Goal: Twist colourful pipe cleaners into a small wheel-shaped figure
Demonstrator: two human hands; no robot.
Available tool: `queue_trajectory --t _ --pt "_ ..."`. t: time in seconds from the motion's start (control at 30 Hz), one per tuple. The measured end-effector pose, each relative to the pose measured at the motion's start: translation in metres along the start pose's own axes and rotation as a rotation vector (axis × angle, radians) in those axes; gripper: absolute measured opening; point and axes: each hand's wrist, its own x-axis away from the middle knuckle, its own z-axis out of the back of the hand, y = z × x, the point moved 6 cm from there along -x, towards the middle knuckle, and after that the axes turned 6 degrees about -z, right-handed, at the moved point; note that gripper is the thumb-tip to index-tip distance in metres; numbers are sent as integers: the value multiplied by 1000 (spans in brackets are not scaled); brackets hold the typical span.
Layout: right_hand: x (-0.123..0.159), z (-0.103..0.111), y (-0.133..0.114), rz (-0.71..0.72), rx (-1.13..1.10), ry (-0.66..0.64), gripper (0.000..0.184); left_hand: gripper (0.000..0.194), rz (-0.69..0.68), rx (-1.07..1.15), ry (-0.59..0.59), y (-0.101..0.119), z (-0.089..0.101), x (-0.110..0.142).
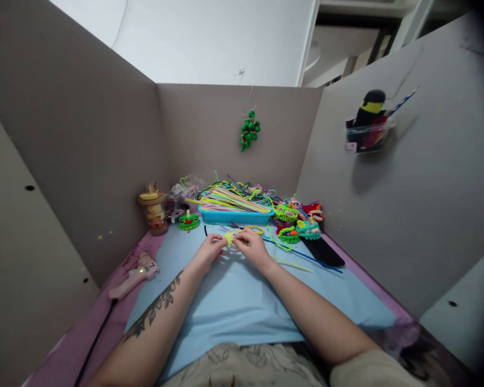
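Both hands meet over the middle of the light blue sheet (242, 301). Between their fingertips is a small pale yellow fuzzy piece (229, 238), which looks like bent pipe cleaner. My left hand (210, 251) pinches it from the left, and my right hand (251, 248) grips its right side. The fingers partly cover its shape. Just behind my right hand lie scissors with yellow handles (255, 229), partly hidden. To the right, a long dark blue pipe cleaner (306, 257) and a pale yellow one (292, 264) rest on the sheet.
Behind the hands stands a blue tray (237, 217) heaped with pipe cleaners. Fuzzy green figures (289, 234) and a flat black object (321, 251) are at right. A pink glue gun (134, 279), its cord trailing, and a lidded cup (153, 209) are left. Grey partitions (226, 156) enclose three sides.
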Motion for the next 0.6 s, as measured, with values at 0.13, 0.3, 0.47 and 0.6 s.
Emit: queue_trajectory --t 0.13,0.3,0.47,0.6 --pt "-2 -1 6 -45 16 -3 10 17 -449 -420 35 24 1 2" --pt "-1 -3 4 -39 31 -38 10 8 -628 -598 -46 35 -10 11" --pt "1 -6 9 -50 46 -36 10 9 -652 -614 -50 38 -12 15" --pt "1 -8 16 -86 36 -26 11 7 -639 -573 -58 35 -12 13"
